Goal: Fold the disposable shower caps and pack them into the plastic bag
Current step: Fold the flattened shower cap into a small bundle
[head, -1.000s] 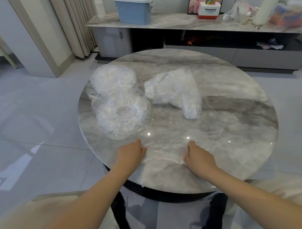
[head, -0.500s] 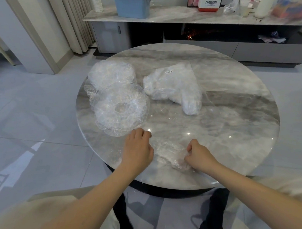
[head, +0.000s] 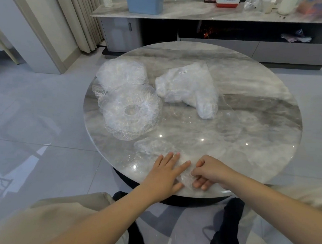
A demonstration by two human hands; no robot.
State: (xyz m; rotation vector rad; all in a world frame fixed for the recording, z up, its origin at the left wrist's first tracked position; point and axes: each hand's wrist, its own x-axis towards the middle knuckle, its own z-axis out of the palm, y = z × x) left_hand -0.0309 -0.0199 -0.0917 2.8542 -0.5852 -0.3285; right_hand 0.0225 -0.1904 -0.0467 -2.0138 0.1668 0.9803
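Your left hand (head: 164, 172) lies flat with fingers spread, pinning the clear shower cap (head: 186, 177) at the lower centre of the round marble table (head: 250, 127) so the slippery film cannot spring back, while your right hand (head: 209, 171) pinches its edge just beside it, apparently to fold it. The unfolded caps (head: 130, 112) wait left of centre (stacked loosely), and the plastic bag (head: 190, 87) lies above centre, well apart from both hands.

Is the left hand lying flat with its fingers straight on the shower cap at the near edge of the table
Yes, the left hand lies flat, fingers straight, pressing the clear shower cap that the right hand pinches beside it.
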